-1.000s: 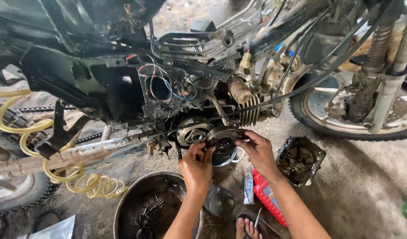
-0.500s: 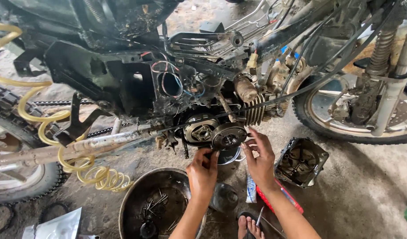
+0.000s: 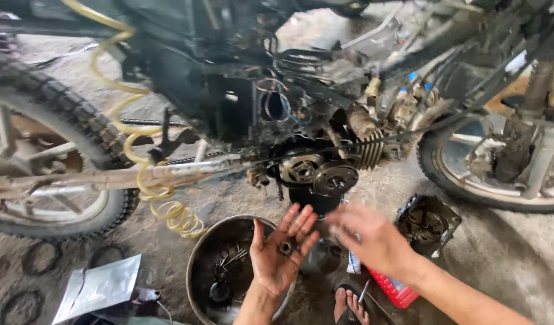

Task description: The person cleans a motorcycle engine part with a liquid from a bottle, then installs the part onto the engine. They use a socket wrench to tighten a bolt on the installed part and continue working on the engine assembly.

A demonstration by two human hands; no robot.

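Small nut [image 3: 286, 247], dark and greasy, sits in your upturned left hand [image 3: 280, 253] at lower centre, over the round metal pan [image 3: 200, 265].

Your left fingers are spread wide, palm cupped beneath it. Your right hand [image 3: 367, 238] is blurred just right of it, fingers loosely extended, gripping nothing. Above, the engine's clutch disc [image 3: 334, 177] hangs close; open concrete floor [image 3: 505, 265] lies lower right, beyond the black cover [image 3: 427, 224].
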